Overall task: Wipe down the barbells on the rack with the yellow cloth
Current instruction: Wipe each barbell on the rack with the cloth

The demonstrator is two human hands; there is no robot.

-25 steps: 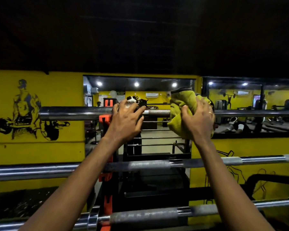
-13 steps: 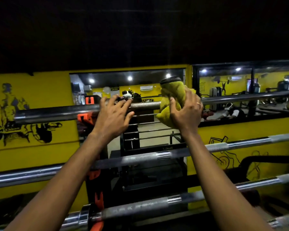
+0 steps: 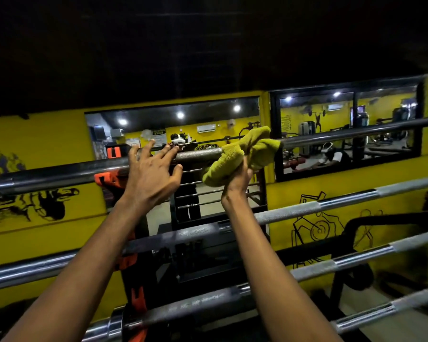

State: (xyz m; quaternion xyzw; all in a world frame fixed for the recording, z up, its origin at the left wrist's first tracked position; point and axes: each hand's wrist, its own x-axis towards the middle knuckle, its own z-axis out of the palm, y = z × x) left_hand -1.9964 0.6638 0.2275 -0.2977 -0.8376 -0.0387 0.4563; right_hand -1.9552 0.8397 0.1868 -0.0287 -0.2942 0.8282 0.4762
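Gripping the yellow cloth (image 3: pixel 247 151) bunched on the top barbell (image 3: pixel 59 172), the right hand (image 3: pixel 237 176) sits beside the left hand (image 3: pixel 153 174), whose fingers spread over that left-to-right bar.

- Dim; upper half near black.
- Glare from ceiling spotlights (image 3: pixel 180 115) in the mirror (image 3: pixel 158 112).
- Highlights streak the steel bars (image 3: pixel 351 201).
- Edges bend and blur slightly.

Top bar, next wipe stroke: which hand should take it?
Right, probably. The right hand grips the yellow cloth, which is bunched over the top barbell. The left hand holds no cloth; its fingers are spread against the same bar, so it looks better suited to steadying it.
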